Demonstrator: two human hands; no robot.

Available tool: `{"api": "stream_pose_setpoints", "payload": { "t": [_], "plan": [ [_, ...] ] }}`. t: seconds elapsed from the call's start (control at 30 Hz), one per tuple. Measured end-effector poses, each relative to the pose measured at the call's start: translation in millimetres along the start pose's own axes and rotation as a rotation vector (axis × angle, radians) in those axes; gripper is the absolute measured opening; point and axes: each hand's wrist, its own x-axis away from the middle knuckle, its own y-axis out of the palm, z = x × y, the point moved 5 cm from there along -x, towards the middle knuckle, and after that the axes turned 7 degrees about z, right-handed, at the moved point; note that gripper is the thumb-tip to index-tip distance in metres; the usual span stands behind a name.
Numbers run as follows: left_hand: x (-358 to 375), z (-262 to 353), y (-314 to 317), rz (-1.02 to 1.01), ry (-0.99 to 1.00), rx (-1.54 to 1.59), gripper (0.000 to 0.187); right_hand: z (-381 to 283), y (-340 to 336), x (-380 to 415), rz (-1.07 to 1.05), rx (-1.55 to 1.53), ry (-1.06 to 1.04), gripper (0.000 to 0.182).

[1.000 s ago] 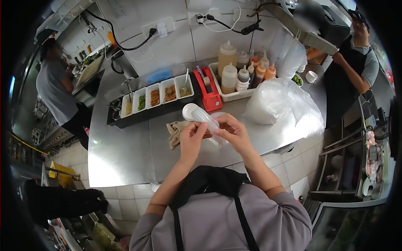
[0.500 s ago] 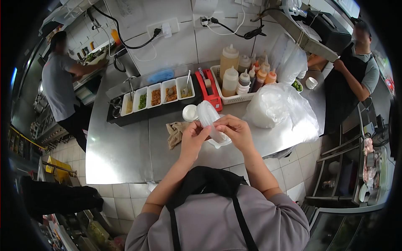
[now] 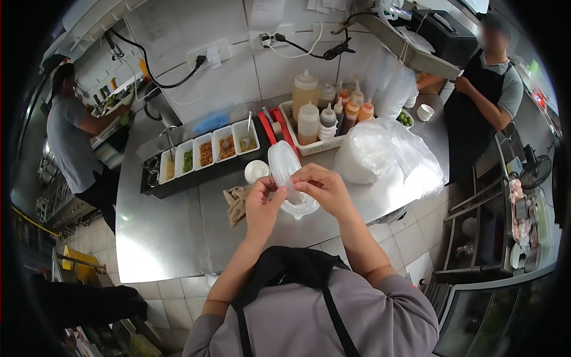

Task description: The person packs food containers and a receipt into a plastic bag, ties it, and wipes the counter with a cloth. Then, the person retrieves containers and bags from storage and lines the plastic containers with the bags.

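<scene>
Between my two hands is a stack of round clear plastic lids point(image 3: 282, 158), tilted up on edge above the steel counter point(image 3: 160, 238). My left hand point(image 3: 263, 201) pinches its lower left rim with thumb and fingers. On the right side, the fingertips and thumb of my right hand point(image 3: 323, 188) close on the edge of the lids. Just under the hands sits a translucent plastic bowl point(image 3: 305, 209), partly hidden by them. A small white cup point(image 3: 257, 172) stands left of the lids, and a crumpled beige cloth point(image 3: 237, 203) lies near my left wrist.
Behind the hands are a black holder with white food trays point(image 3: 205, 153), a red tape dispenser point(image 3: 277, 128) and a white basket point(image 3: 321, 144) of sauce bottles. A clear plastic bag point(image 3: 386, 154) lies at right. One person point(image 3: 485, 101) stands right, another point(image 3: 77, 131) left.
The lids now face me more broadly, and both hands keep hold of them. The whole view has shifted slightly, with the counter items appearing further left.
</scene>
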Motion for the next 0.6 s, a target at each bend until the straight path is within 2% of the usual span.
{"api": "stream_pose_setpoints", "payload": {
  "t": [0.13, 0.23, 0.43, 0.47, 0.57, 0.6],
  "plan": [
    [-0.8, 4.0, 2.4, -0.013, -0.005, 0.006, 0.018, 2.6, -0.8, -1.2, 0.012, -0.086, 0.045, 0.015],
    [-1.7, 2.6, 1.6, -0.002, 0.019, -0.008, 0.017, 0.2, -1.7, -2.8, 0.051, -0.037, -0.099, 0.013],
    [-2.4, 0.9, 8.3, -0.024, 0.063, -0.037, 0.019, -0.9, -3.9, -1.2, 0.016, -0.03, -0.045, 0.013],
    [-1.8, -3.3, 9.2, -0.038, 0.073, -0.038, 0.019, -0.8, -2.8, 0.2, 0.04, -0.106, -0.004, 0.013],
    [0.3, 3.0, 5.1, -0.026, 0.114, -0.022, 0.02, 0.4, -0.7, 0.4, 0.05, 0.007, -0.138, 0.013],
    [-1.3, -0.9, 4.4, -0.022, 0.121, -0.032, 0.021, 0.6, -1.0, 2.0, 0.053, -0.025, -0.09, 0.012]
  ]
}}
